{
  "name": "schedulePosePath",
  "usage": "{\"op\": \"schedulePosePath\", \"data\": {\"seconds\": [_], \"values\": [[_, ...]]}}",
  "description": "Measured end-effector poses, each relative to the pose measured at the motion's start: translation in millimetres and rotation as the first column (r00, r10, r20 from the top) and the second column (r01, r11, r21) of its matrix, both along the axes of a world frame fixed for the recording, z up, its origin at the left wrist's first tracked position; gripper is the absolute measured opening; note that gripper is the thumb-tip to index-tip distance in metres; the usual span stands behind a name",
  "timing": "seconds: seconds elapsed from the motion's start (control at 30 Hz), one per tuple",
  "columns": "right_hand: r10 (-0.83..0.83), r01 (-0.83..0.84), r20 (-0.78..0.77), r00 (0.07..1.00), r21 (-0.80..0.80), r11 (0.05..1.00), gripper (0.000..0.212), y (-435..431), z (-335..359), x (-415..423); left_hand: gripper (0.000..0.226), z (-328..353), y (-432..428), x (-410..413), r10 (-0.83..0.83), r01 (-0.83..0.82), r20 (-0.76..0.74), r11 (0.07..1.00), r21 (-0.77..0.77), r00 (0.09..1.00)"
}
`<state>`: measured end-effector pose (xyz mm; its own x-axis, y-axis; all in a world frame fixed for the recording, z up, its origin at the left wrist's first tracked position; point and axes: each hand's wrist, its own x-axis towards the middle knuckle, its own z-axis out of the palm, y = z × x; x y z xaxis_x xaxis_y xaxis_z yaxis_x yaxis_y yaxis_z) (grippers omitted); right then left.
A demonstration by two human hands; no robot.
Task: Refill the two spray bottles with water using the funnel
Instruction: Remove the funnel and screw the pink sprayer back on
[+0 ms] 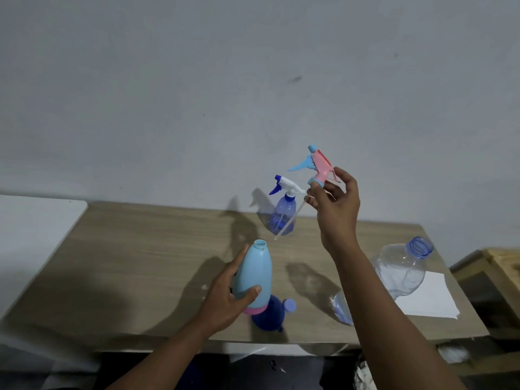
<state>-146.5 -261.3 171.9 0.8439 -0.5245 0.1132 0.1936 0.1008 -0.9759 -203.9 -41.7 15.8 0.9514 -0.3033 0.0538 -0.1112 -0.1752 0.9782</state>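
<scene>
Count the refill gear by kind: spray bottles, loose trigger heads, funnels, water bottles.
Spray bottles: 2, light blue bottle and clear blue bottle
Loose trigger heads: 1, pink trigger head
Funnels: 1, dark blue funnel
Water bottles: 1, clear water bottle
Total: 5

Looks forward and down from head height over the near edge of the bench (pixel 126 263), wide-angle and close above it; faces the grey wall (pixel 197 80) filling the upper half.
</scene>
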Motion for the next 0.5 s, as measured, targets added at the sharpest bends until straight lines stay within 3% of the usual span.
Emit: {"op": "schedulePosePath", "data": {"seconds": [0.23, 0.5], "values": [[0.078, -0.056, 0.106, 0.991, -0.193, 0.98, 0.043, 8.4, 43.3, -18.1, 0.08, 34.1, -10.8, -11.5, -0.057, 0.058, 0.062, 0.998, -0.028, 0.996], [0.247, -0.231, 0.032, 0.969, -0.251, 0.94, 0.043, 12.6, 34.3, -66.5, 0.077, 77.7, -20.9, -30.0, -0.093, 0.104, 0.1, 0.99, -0.101, 0.991]]}}
